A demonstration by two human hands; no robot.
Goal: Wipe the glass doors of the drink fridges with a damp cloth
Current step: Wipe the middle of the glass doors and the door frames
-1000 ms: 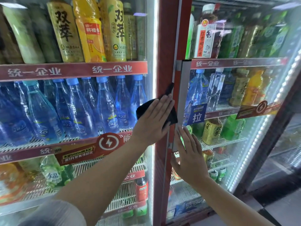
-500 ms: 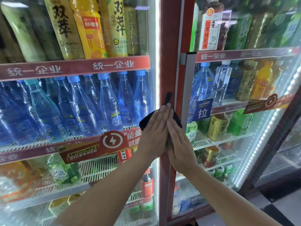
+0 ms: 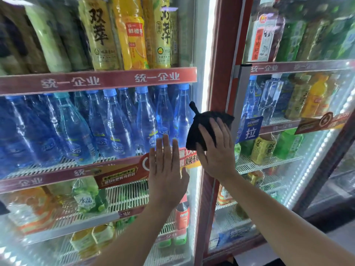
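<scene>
Under flat right hand (image 3: 218,152), black cloth (image 3: 208,118) pressed against door frame (image 3: 221,54); left hand (image 3: 167,169) flat on glass (image 3: 57,131).

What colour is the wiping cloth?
Black. The head view shows the cloth best, under the right hand.

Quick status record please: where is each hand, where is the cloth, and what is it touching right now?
left hand: flat on the left door glass, fingers straight, holding nothing
right hand: presses the cloth with straight fingers
cloth: black, bunched, against the red frame between the two doors
right door: glass untouched by either hand
</scene>
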